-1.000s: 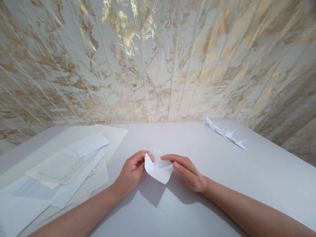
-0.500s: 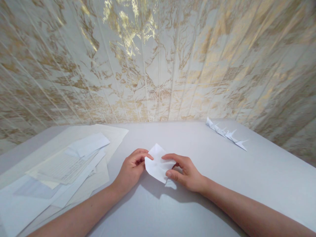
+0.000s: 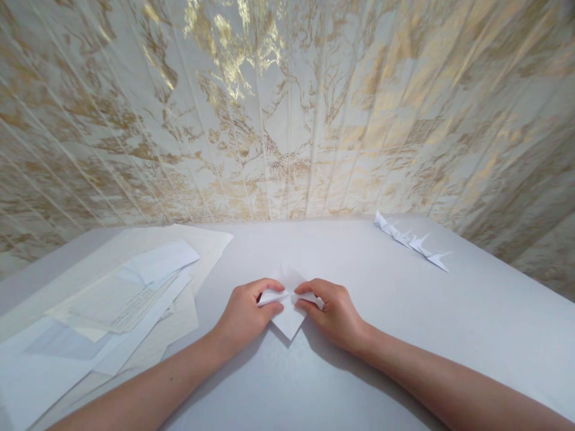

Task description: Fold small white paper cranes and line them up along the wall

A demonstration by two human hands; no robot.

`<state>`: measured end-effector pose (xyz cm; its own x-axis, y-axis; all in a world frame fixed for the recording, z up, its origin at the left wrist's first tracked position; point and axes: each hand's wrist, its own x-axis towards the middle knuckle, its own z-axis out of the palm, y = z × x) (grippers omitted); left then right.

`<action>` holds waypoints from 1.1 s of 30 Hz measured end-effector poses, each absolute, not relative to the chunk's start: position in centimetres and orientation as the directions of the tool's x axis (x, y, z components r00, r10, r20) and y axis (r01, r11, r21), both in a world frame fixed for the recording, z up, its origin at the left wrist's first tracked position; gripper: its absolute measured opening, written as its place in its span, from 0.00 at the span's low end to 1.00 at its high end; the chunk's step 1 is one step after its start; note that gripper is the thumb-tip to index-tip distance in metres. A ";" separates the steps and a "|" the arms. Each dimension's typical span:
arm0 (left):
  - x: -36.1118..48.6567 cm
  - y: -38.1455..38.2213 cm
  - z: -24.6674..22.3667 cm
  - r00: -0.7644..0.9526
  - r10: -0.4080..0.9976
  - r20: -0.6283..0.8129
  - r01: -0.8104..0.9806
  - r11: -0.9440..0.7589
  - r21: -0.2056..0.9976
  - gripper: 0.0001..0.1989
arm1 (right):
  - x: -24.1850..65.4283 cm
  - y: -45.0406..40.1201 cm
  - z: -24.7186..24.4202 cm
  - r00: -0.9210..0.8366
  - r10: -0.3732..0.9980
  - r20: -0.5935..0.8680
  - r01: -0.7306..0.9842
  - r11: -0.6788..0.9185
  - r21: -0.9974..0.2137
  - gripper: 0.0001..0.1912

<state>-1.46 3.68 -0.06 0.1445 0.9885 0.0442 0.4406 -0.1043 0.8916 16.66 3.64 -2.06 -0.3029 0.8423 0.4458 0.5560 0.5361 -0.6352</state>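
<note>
Between my two hands is a small square sheet of white paper (image 3: pixel 288 324), turned with one corner toward me and creased. My left hand (image 3: pixel 246 311) pinches its left side between thumb and fingers, bending the paper up into a ridge. On the opposite side my right hand (image 3: pixel 331 308) pinches a matching ridge. The fingertips of both hands come close together near the paper's middle. The near corner lies low over the table, and the far corner shows pale behind the fingers. My fingers cover the side corners in part.
On the left of the white table (image 3: pixel 287 395) lies a loose pile of papers (image 3: pixel 135 299), some with writing. Several folded white paper cranes (image 3: pixel 417 244) stand in a row at the back right. A white and gold patterned curtain (image 3: pixel 287 120) hangs behind the table.
The paper has gone from tilted and fairly flat to pinched on both sides, its near corner now pointing at me. My left hand has closed its thumb onto the paper's left side.
</note>
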 end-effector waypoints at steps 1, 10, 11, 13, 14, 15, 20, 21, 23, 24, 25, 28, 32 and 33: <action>-1.4 3.7 -0.1 0.143 0.988 0.058 0.474 -0.120 0.872 0.10 | 16.6 3.6 -2.0 -0.305 0.851 0.429 0.565 0.524 -0.637 0.06; -1.4 4.5 -0.8 0.197 0.960 0.201 0.631 -0.280 0.724 0.09 | 16.3 4.1 -2.8 -0.285 0.873 0.396 0.655 0.479 -0.584 0.08; -1.4 4.5 -0.8 0.201 0.955 0.218 0.633 -0.297 0.715 0.09 | 16.3 4.2 -2.8 -0.276 0.867 0.415 0.651 0.486 -0.583 0.07; -1.3 4.5 -0.7 0.189 0.952 0.242 0.629 -0.306 0.715 0.08 | 16.3 4.4 -2.7 -0.245 0.856 0.456 0.629 0.498 -0.597 0.07; -1.3 4.4 -0.7 0.173 0.954 0.245 0.623 -0.298 0.723 0.08 | 16.3 4.4 -2.7 -0.224 0.851 0.475 0.613 0.502 -0.610 0.06; -1.4 4.4 -0.7 0.150 0.959 0.241 0.614 -0.281 0.738 0.08 | 16.3 4.4 -2.6 -0.203 0.848 0.490 0.595 0.504 -0.626 0.06; -1.5 4.5 -1.0 0.110 0.970 0.215 0.542 -0.240 0.805 0.07 | 16.2 4.4 -2.4 -0.101 0.906 0.412 0.496 0.405 -0.768 0.04; -1.5 4.5 -1.0 0.125 0.965 0.228 0.533 -0.260 0.805 0.06 | 16.1 4.4 -2.4 -0.092 0.929 0.357 0.473 0.357 -0.806 0.04; -1.4 4.4 -0.9 0.153 0.955 0.253 0.519 -0.296 0.802 0.06 | 16.0 4.5 -2.5 -0.097 0.966 0.241 0.419 0.259 -0.870 0.06; -1.4 4.4 -0.9 0.162 0.953 0.257 0.511 -0.304 0.804 0.06 | 15.9 4.5 -2.5 -0.103 0.976 0.192 0.391 0.217 -0.894 0.08; -1.4 4.3 -0.9 0.168 0.952 0.256 0.503 -0.306 0.808 0.06 | 15.8 4.5 -2.5 -0.110 0.982 0.152 0.362 0.182 -0.914 0.09; -1.3 4.1 -0.7 0.176 0.956 0.233 0.491 -0.291 0.821 0.07 | 15.6 4.4 -2.4 -0.112 0.990 0.087 0.274 0.115 -0.955 0.09; -1.4 4.1 -0.6 0.155 0.974 0.163 0.478 -0.218 0.851 0.08 | 15.7 4.3 -2.2 -0.101 0.989 0.111 0.264 0.135 -0.955 0.08; -1.4 4.1 -0.6 0.149 0.978 0.145 0.473 -0.199 0.858 0.08 | 15.8 4.3 -2.2 -0.096 0.983 0.157 0.299 0.179 -0.937 0.08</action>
<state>-1.38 4.07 -0.60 0.1489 0.9782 0.1451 0.4732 -0.1993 0.8581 15.82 4.31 -2.15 -0.0964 0.9829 0.1569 0.2987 0.1789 -0.9374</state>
